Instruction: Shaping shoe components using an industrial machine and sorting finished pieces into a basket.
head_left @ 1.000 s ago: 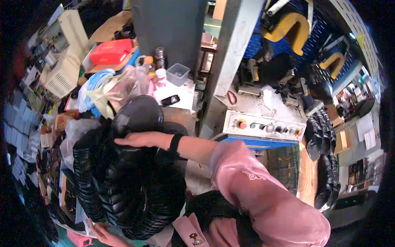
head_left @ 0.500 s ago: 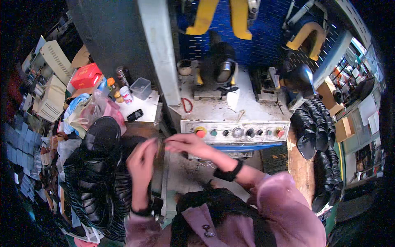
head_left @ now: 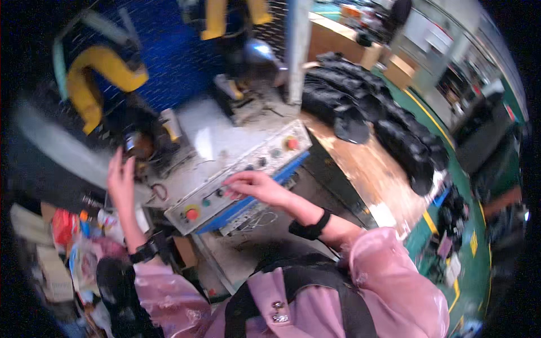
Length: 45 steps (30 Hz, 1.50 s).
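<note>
My left hand (head_left: 121, 181) is raised at the left end of a machine, fingers stretched up and apart, with nothing seen in it. Just beyond its fingertips is a dark rounded form with a shiny front (head_left: 138, 144); blur hides whether they touch. My right hand (head_left: 260, 188) hovers over the control panel (head_left: 270, 162), fingers loosely extended and thumb apart, holding nothing I can see. A red button (head_left: 191, 214) sits at the panel's near left end, and another red button (head_left: 291, 144) at its far right end.
Yellow curved arms (head_left: 90, 67) hang above the machine's pale worktop (head_left: 217, 132). Black quilted boot-like pieces (head_left: 360, 107) lie heaped on a wooden table (head_left: 366, 169) at right. At lower left are more black pieces (head_left: 121, 293) and a red box (head_left: 66, 226).
The view has swung right. My hands, close together at the left before, are now apart: the left by the machine's dark form, the right over the panel.
</note>
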Tool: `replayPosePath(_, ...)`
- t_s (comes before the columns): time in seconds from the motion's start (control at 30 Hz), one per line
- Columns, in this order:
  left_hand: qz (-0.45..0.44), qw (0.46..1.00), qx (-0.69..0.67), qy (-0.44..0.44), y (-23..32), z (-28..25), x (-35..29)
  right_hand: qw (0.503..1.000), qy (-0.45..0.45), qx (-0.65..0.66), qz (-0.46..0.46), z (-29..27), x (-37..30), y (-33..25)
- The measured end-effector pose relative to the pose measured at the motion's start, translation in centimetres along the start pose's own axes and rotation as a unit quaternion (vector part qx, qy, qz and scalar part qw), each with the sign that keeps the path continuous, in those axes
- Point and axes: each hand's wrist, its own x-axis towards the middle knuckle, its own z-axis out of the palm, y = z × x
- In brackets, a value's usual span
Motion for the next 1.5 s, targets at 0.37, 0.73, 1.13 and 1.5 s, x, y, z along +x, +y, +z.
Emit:
replayPosePath(0.37,0.108,0.958,0.179,0.196,-0.2,0.6,-0.2,0.998,0.02,0.023,-0.054,3.1,-0.3,-0.7)
replayPosePath(0.73,0.271,0.953,-0.092,-0.103,17.7,10.0,-12.2,0.978,0.128,0.164,0.025,-0.5,-10.4,-4.1)
replayPosePath(1.13,0.368,0.793,-0.252,-0.416,34.8,30.9,-18.7,0.63,0.747,-0.207,-0.032,-25.3,-38.9,-1.0)
replayPosePath(1.5,0.426,0.696,-0.2,-0.542,50.1,47.4,-22.1,0.429,0.808,-0.339,0.218,-53.4,-51.3,5.4)
